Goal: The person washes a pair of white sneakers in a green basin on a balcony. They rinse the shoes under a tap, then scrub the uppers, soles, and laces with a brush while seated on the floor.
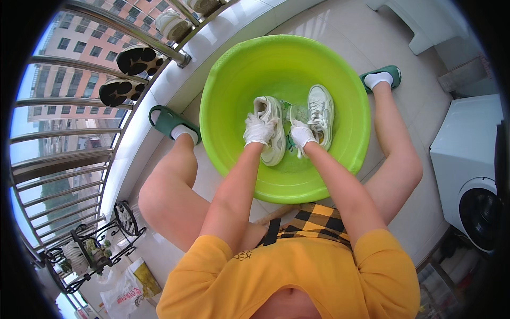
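Observation:
A large green plastic basin (pixel 215 115) with shallow water stands on the floor between my legs. My left hand (pixel 259 129), in a white glove, grips the side of a white sneaker (pixel 275 149) near its opening. In my right hand (pixel 302 135), gloved too, is the handle of a brush (pixel 293 113), whose far end is hard to make out. A second white sneaker (pixel 321 105) with laces lies at the right inside the basin, beside my right hand. Something green and white, partly hidden, lies in the water between the sneakers.
Several shoes (pixel 137 60) rest at the metal railing (pixel 79 65) on the left. A white washing machine (pixel 470 151) stands at the right, a white plastic stool (pixel 414 20) at the upper right. A black metal plant stand (pixel 85 255) and a plastic bag (pixel 121 293) are at the lower left.

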Demonstrator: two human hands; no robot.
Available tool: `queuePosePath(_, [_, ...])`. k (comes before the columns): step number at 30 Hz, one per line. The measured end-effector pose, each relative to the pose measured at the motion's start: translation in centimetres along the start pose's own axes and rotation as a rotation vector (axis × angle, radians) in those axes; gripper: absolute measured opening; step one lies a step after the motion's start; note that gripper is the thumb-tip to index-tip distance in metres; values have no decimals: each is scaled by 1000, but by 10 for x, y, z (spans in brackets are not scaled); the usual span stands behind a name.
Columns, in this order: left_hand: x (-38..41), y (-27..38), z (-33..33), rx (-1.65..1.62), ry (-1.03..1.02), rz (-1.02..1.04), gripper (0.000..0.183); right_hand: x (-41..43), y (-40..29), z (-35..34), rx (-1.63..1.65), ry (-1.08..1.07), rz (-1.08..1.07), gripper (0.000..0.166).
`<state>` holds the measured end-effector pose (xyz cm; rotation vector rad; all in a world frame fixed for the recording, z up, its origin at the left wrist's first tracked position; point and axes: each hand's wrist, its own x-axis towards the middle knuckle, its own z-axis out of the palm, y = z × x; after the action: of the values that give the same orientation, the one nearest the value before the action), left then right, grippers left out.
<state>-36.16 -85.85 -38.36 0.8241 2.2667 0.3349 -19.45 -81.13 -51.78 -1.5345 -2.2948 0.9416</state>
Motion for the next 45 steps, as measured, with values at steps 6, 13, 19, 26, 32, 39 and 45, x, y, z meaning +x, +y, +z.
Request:
queuePosePath(6, [35,-88,40,-842,-69,117,98,-82,-111,-40,453,-242,124,34])
queuePosePath(13, [57,-89,78,-490,-13,401,104,-4,-125,-35,161,-77,64,37])
queuePosePath(19, [15,-67,51,-309,4,191,107,-34,-126,-45,197,-211,146,40])
queuePosePath(26, [6,-58,39,-267,-12,165,105,-29,-109,-38,148,-226,89,36])
queuePosePath(32, [15,-27,48,-660,-32,208,93,41,-69,-24,355,-65,-56,39])
queuePosePath(39, [10,-48,35,-315,-98,186,113,-37,-92,-82,161,-403,15,41])
queuePosePath(45, [16,-67,65,-283,140,213,112,4,-166,-76,-453,-266,-246,38])
